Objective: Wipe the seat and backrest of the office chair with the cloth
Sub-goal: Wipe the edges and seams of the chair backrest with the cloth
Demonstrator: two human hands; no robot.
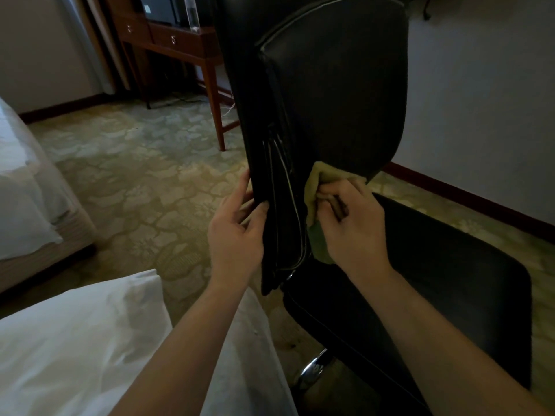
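A black leather office chair stands right in front of me, seen from its side. Its tall backrest (330, 94) rises in the middle of the view and its seat (450, 280) spreads out at the lower right. My left hand (237, 223) grips the backrest's near side edge low down. My right hand (351, 223) holds a bunched yellow-green cloth (318, 181) against the lower front of the backrest, just above the seat. Much of the cloth is hidden under that hand.
A white bed corner (75, 340) lies at the lower left and another white bed (21, 181) at the far left. A wooden desk (180, 43) with a plastic bottle (192, 13) stands behind the chair. Patterned carpet (135, 175) covers the floor. The chrome chair post (312, 370) shows below the seat.
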